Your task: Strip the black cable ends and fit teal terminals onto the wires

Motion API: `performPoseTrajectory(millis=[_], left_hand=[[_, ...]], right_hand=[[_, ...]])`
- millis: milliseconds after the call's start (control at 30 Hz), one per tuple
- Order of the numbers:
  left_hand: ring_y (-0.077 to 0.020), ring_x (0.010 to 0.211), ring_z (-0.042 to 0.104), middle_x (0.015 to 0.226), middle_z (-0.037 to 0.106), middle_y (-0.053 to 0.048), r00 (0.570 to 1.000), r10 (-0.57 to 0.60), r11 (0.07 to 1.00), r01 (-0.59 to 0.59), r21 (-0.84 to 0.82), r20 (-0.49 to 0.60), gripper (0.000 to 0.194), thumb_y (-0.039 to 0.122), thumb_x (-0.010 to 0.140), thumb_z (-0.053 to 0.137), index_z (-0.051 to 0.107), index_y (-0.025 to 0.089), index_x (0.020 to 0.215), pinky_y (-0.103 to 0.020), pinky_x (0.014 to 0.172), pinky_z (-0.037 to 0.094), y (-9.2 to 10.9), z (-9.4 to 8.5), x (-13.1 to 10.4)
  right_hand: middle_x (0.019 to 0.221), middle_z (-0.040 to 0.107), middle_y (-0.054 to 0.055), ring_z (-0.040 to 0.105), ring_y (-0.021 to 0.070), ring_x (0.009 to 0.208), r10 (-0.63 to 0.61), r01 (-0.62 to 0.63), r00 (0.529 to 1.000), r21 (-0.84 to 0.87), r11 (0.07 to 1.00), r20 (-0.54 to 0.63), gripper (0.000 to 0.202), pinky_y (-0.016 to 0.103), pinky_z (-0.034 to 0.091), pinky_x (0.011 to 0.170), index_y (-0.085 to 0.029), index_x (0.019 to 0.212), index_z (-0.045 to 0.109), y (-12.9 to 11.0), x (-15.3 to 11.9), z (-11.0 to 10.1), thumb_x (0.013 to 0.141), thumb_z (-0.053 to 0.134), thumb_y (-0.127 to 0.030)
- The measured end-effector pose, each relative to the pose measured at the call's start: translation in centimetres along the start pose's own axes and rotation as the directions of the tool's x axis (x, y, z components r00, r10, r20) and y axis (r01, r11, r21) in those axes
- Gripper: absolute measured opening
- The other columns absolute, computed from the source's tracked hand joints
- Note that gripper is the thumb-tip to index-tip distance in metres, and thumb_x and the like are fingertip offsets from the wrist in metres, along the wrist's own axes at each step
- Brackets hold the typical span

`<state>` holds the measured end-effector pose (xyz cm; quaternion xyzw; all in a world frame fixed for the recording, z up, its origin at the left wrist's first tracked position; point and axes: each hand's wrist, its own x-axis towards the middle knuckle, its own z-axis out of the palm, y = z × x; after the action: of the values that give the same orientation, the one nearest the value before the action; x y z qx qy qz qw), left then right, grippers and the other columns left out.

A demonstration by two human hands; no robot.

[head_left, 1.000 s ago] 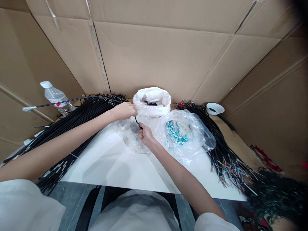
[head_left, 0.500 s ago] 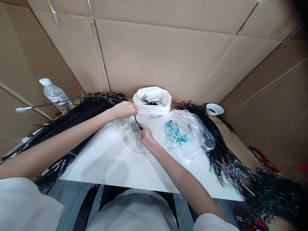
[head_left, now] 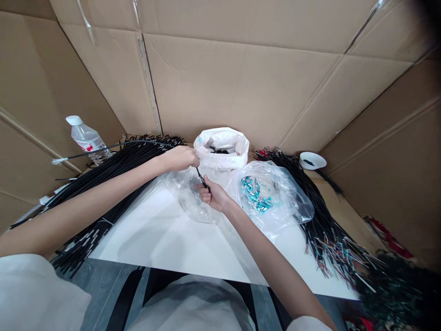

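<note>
My left hand (head_left: 182, 157) is closed round a black cable (head_left: 138, 141). Its long part arcs off to the left and finishes in a frayed whitish end, while a short dark length comes out below my fingers. Just below and to the right, my right hand (head_left: 214, 195) is wrapped round a small dark tool (head_left: 204, 182) with a slight metallic glint; its exact kind is too small to make out. The tool's tip is at the short cable end. Beneath both hands lies a clear plastic bag (head_left: 198, 212) on the white table (head_left: 165, 248).
A white bag (head_left: 220, 161) with dark bits stands behind my hands. To the right are a clear bag of turquoise pieces (head_left: 257, 193), a bundle of black cables (head_left: 310, 207) and a white bowl (head_left: 313, 161). Leftward lie more black cables (head_left: 99, 230) and a bottle (head_left: 87, 138). Cardboard walls surround the table.
The whole view has shifted slightly. The cable's frayed end at the left has swung right and a little lower. Both hands keep their holds, and the right fingers look slightly looser.
</note>
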<state>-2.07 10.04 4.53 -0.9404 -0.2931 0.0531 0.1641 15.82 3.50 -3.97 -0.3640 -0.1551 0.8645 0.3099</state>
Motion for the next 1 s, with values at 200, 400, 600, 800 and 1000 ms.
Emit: performPoseTrajectory(millis=[200,400,600,800,1000], left_hand=[[-0.0180,0.087,0.065,0.091,0.076,-0.003,1.000,0.014,1.000,-0.014,0.006,-0.009,0.030,0.000,0.084,0.054,0.075,0.021,0.087,-0.026,0.073,0.043,-0.1,-0.2,0.3],[-0.0188,0.090,0.066,0.090,0.077,-0.002,1.000,0.029,0.999,-0.030,-0.018,-0.011,0.028,0.000,0.085,0.055,0.075,0.020,0.087,-0.027,0.073,0.042,-0.1,-0.3,0.5],[-0.0191,0.090,0.065,0.091,0.076,-0.002,0.999,0.033,0.999,-0.032,0.018,-0.013,0.028,0.000,0.086,0.054,0.074,0.020,0.088,-0.028,0.073,0.043,-0.3,-0.2,0.5],[-0.0189,0.087,0.065,0.088,0.076,-0.002,0.998,0.044,0.999,-0.043,0.020,-0.038,0.027,-0.001,0.085,0.055,0.073,0.019,0.085,-0.028,0.071,0.042,-0.3,-0.1,0.4],[-0.0178,0.083,0.064,0.086,0.075,-0.002,0.997,0.044,0.999,-0.044,0.000,-0.060,0.029,-0.002,0.083,0.054,0.073,0.020,0.084,-0.027,0.071,0.042,-0.4,0.1,0.3]], right_hand=[[0.056,0.036,-0.009,0.017,0.0014,0.037,0.080,-0.081,0.992,0.011,0.997,0.099,0.037,0.010,0.013,0.030,-0.016,0.080,0.051,-1.1,0.3,-1.0,0.108,0.038,-0.037],[0.047,0.019,-0.013,0.010,0.0037,0.036,0.038,-0.044,0.993,0.054,0.998,0.108,0.041,0.013,0.010,0.029,-0.018,0.074,0.048,-0.9,1.0,-1.6,0.108,0.036,-0.039],[0.044,0.019,-0.014,0.009,0.0035,0.035,-0.019,0.013,0.997,0.078,0.997,0.079,0.043,0.013,0.009,0.030,-0.018,0.071,0.049,-0.3,1.2,-1.3,0.107,0.039,-0.038],[0.044,0.019,-0.014,0.008,0.0037,0.035,-0.039,0.036,0.998,0.078,0.996,0.046,0.045,0.013,0.008,0.030,-0.017,0.071,0.050,-0.3,1.0,-0.8,0.108,0.035,-0.037],[0.043,0.018,-0.014,0.008,0.0038,0.035,-0.045,0.045,0.999,0.065,0.997,0.005,0.045,0.013,0.008,0.029,-0.018,0.068,0.047,-0.1,0.9,-0.4,0.107,0.036,-0.037]])
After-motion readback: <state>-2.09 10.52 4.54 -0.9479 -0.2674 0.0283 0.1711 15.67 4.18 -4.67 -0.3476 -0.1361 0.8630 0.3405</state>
